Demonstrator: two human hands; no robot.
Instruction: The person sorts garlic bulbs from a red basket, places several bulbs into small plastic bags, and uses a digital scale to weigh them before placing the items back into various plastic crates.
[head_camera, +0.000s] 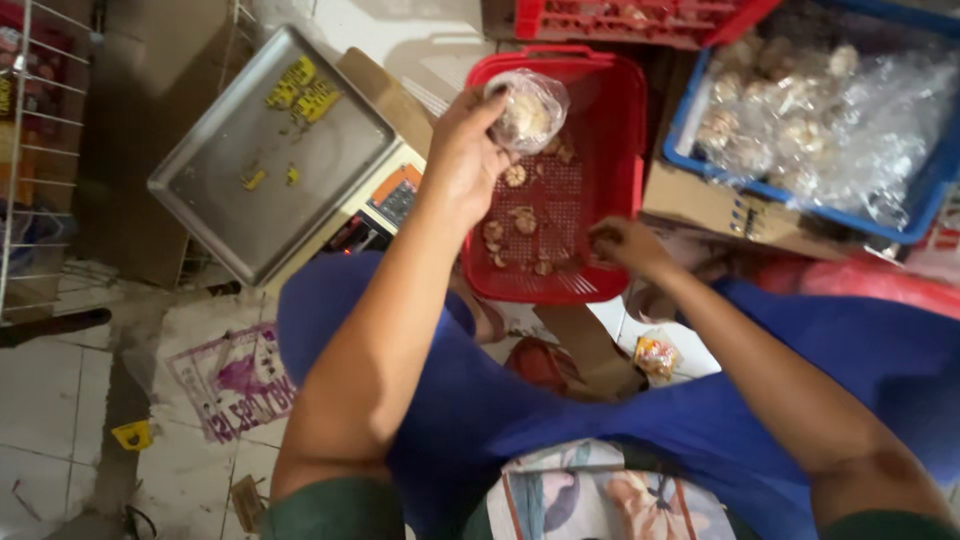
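My left hand (465, 150) holds a small clear plastic bag (530, 108) with pale garlic bulbs in it, raised over the far left of a red plastic basket (625, 140). My right hand (622, 243) reaches into the near right corner of the basket with its fingers closed on something small; what it grips is hidden. Several loose garlic bulbs (520, 225) lie on the basket's mesh floor between the two hands.
A weighing scale with a steel pan (270, 150) stands left of the basket. A blue crate (690, 120) with bagged garlic sits on cardboard at the right, a red crate (640, 20) behind. A wire rack (35, 150) lines the left edge. My blue-clad knees (480, 400) fill the foreground.
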